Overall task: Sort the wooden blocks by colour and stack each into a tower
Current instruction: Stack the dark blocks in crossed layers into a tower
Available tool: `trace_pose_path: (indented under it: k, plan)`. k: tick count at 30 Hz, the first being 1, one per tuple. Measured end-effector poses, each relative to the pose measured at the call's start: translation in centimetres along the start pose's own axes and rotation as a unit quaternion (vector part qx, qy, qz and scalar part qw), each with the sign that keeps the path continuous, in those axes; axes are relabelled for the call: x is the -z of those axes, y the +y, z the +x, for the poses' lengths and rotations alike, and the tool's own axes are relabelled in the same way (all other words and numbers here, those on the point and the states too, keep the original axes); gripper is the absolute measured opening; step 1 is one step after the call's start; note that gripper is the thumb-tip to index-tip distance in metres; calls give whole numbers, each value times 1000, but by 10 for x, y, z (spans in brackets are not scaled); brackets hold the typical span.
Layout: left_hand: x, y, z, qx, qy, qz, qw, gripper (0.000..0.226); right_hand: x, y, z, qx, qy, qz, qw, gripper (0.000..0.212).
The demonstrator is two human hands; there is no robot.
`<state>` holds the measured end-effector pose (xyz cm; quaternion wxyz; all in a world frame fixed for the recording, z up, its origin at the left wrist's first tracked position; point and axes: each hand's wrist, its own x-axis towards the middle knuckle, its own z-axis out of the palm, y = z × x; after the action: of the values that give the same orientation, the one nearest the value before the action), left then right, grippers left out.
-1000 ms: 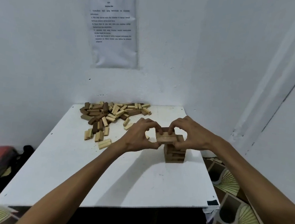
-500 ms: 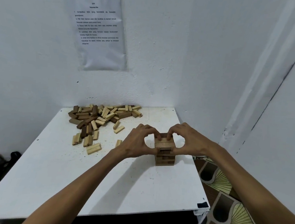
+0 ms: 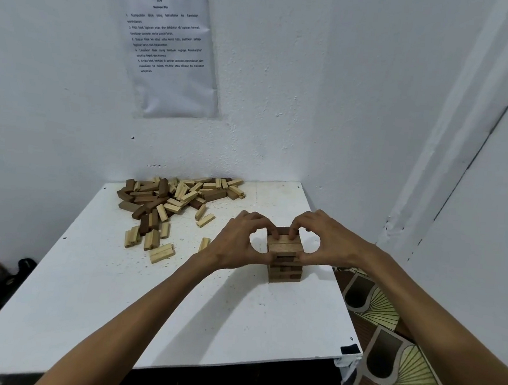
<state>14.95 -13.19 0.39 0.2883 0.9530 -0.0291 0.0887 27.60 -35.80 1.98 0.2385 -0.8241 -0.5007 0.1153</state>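
Cool, even indoor light, moderately bright; source out of view. Soft grey shadow on the table [image 3: 86, 300] just right of the left arm [image 3: 146, 305]. Small glare spot on the wall sheet [image 3: 169, 88] (top-left corner). Tower [image 3: 285, 247] sharp; bottom-left corner blurred. Wall lines bow toward the right edge.

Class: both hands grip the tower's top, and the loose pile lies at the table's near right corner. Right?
No. The head view shows the pile at the far left of the table. The left hand and right hand do grip the top of the tower.
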Motion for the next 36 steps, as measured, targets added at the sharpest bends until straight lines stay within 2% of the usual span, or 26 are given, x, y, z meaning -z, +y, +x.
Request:
trace_pose_path:
  k: [21,30,36]
  plan:
    - [-1,2,1,-3,4,-17,1000,38,1,1,-4,4,9,6,1000,39]
    - [-3,-1,-2,-4,3,-12,1000,47,-2,2,-2,2,1,-3,1000,40]
    - [-4,-2,0,-3,0,-12,1000,41,-2,4,-2,-1,-1,2,1000,40]
